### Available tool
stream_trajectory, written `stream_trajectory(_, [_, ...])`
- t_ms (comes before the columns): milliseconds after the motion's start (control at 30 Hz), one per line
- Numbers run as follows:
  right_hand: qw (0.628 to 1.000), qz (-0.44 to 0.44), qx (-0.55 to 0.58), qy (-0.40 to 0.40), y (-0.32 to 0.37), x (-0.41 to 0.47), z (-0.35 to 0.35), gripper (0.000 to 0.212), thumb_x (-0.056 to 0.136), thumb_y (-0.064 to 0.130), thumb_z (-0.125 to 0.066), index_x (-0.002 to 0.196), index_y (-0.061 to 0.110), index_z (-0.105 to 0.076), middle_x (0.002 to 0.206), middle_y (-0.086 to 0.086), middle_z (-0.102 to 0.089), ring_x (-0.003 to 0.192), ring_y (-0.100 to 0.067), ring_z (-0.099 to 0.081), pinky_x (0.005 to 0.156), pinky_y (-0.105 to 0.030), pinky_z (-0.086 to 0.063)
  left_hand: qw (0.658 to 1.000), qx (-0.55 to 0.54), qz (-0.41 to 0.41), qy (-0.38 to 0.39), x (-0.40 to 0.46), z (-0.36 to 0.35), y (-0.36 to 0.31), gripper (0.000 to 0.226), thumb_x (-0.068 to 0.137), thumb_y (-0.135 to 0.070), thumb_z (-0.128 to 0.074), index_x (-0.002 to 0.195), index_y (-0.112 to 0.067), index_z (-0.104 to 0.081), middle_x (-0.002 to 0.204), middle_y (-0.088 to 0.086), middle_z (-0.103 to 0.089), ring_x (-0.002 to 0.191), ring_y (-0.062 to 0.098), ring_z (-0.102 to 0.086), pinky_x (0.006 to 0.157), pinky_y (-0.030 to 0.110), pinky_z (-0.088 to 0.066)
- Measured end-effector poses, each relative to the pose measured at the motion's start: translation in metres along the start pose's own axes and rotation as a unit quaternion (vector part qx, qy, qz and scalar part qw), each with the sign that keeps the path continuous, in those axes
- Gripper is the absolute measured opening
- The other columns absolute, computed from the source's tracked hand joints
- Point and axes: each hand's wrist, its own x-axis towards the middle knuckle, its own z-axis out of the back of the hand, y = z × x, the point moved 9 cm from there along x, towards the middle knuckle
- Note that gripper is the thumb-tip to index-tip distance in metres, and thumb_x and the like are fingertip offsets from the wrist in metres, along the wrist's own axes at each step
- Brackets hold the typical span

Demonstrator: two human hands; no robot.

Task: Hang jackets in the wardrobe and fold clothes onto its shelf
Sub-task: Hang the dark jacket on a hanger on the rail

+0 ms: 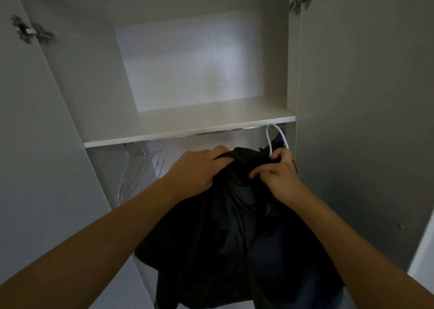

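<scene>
1. The person stands in front of the open wardrobe point(94, 85) and reaches in with both bare arms, just below the white shelf point(187, 125).
2. The left hand point(197, 170) is closed around the dark cloth at the top of the black jacket point(223, 238), close under the front edge of the shelf. The fingers are curled over a fold of the cloth.
3. The right hand point(279, 174) is a little more to the right under the shelf. Its fingers pinch the lower part of the white hanger hook point(272, 139), and the thumb presses on the collar of the jacket.
4. The white hanger hook rises from the right hand to the metal rail point(223, 132), which runs directly under the shelf. If the hook already rests on the rail or only touches it, I cannot tell.
5. The jacket hangs down from both hands below the shelf, and its lower part goes out of view at the bottom.
6. Under the left part of the shelf, some clear empty hangers point(138, 165) hang on the rail, well apart from the jacket.
7. On both sides of the shelf the wardrobe doors stand open, each with a metal hinge point(30, 32).
</scene>
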Motion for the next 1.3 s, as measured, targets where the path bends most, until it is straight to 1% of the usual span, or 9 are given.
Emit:
stream_trajectory(67, [0.998, -0.022, 0.064, 0.014, -0.003, -0.001, -0.007, 0.003, 0.068, 0.051, -0.067, 0.066, 0.049, -0.068, 0.100, 0.025, -0.031, 0.110, -0.011, -0.042, 0.093, -0.025, -0.037, 0.999, -0.026, 0.023, -0.005, 0.004, -0.004, 0.003, 0.036, 0.087, -0.011, -0.059, 0.124, -0.010, -0.061, 0.123, 0.009, -0.057, 0.079, 0.027, -0.063, 0.054, 0.038, -0.052])
stream_trajectory(233, [0.993, 0.019, -0.028, 0.117, -0.007, -0.006, -0.029, 0.055, 0.045, 0.097, -0.053, 0.096, 0.081, -0.041, 0.109, 0.038, -0.013, 0.118, -0.005, -0.023, 0.104, -0.023, -0.021, 0.994, -0.088, 0.058, -0.011, 0.012, -0.008, 0.010, 0.035, 0.090, -0.009, -0.054, 0.124, -0.009, -0.060, 0.116, 0.009, -0.057, 0.082, 0.029, -0.062, 0.064, 0.045, -0.053])
stream_trajectory(433, [0.985, 0.020, -0.086, 0.146, -0.012, -0.008, -0.037, 0.068, 0.046, 0.082, -0.069, 0.109, 0.068, -0.047, 0.104, 0.020, -0.014, 0.115, -0.004, -0.017, 0.105, -0.024, -0.016, 0.985, -0.148, 0.087, -0.022, 0.018, -0.008, 0.016, 0.032, 0.088, -0.006, -0.044, 0.114, -0.006, -0.062, 0.111, 0.011, -0.059, 0.090, 0.031, -0.061, 0.078, 0.048, -0.050])
stream_trajectory(533, [0.993, 0.010, -0.074, 0.093, -0.015, 0.003, -0.033, 0.025, 0.068, 0.048, -0.078, 0.089, 0.047, -0.063, 0.099, 0.012, -0.017, 0.112, -0.013, -0.026, 0.104, -0.020, -0.018, 0.981, -0.170, 0.091, -0.027, 0.019, -0.008, 0.017, 0.032, 0.085, 0.002, -0.046, 0.111, -0.007, -0.062, 0.109, 0.010, -0.060, 0.092, 0.029, -0.060, 0.081, 0.047, -0.050])
stream_trajectory(633, [0.998, -0.026, -0.031, 0.047, -0.025, 0.014, -0.029, 0.021, 0.079, 0.029, -0.070, 0.063, 0.035, -0.058, 0.093, 0.014, -0.025, 0.098, -0.011, -0.039, 0.092, -0.013, -0.026, 0.977, -0.180, 0.111, -0.020, 0.019, -0.012, 0.019, 0.034, 0.084, 0.002, -0.047, 0.112, -0.011, -0.061, 0.111, 0.006, -0.059, 0.093, 0.026, -0.060, 0.081, 0.044, -0.050])
stream_trajectory(800, [0.985, -0.104, 0.118, -0.071, -0.046, 0.021, -0.011, 0.021, 0.085, 0.024, -0.060, 0.068, 0.012, -0.062, 0.092, 0.014, -0.036, 0.074, 0.006, -0.050, 0.065, -0.008, -0.037, 0.967, -0.162, 0.195, 0.029, -0.011, -0.048, 0.020, 0.016, 0.088, -0.027, -0.057, 0.100, -0.017, -0.060, 0.098, -0.012, -0.047, 0.080, 0.014, -0.057, 0.067, 0.033, -0.050])
stream_trajectory(1033, [0.961, -0.116, 0.195, -0.156, -0.052, 0.014, 0.007, 0.015, 0.085, 0.022, -0.062, 0.076, 0.014, -0.054, 0.093, 0.012, -0.036, 0.074, 0.003, -0.051, 0.072, -0.015, -0.039, 0.886, -0.173, 0.405, 0.147, -0.110, -0.146, 0.027, 0.031, 0.087, -0.024, -0.058, 0.062, -0.012, -0.042, 0.088, 0.001, -0.050, 0.067, 0.017, -0.055, 0.063, 0.032, -0.047])
stream_trajectory(1167, [0.976, -0.132, 0.112, -0.132, -0.059, 0.008, 0.022, 0.017, 0.089, 0.023, -0.061, 0.083, 0.008, -0.055, 0.102, 0.003, -0.033, 0.088, -0.015, -0.050, 0.086, -0.027, -0.041, 0.790, -0.336, 0.506, 0.084, -0.120, -0.151, 0.055, 0.029, 0.095, -0.006, -0.047, 0.066, -0.010, -0.045, 0.067, 0.005, -0.046, 0.059, 0.013, -0.045, 0.058, 0.026, -0.037])
stream_trajectory(1300, [0.989, -0.121, -0.062, -0.062, -0.063, 0.003, 0.029, 0.025, 0.088, 0.013, -0.057, 0.110, 0.025, -0.056, 0.109, 0.001, -0.026, 0.092, -0.023, -0.044, 0.093, -0.028, -0.036, 0.783, -0.381, 0.489, -0.040, -0.088, -0.113, 0.071, 0.036, 0.098, 0.001, -0.037, 0.066, -0.009, -0.048, 0.065, 0.006, -0.047, 0.061, 0.015, -0.044, 0.063, 0.027, -0.038])
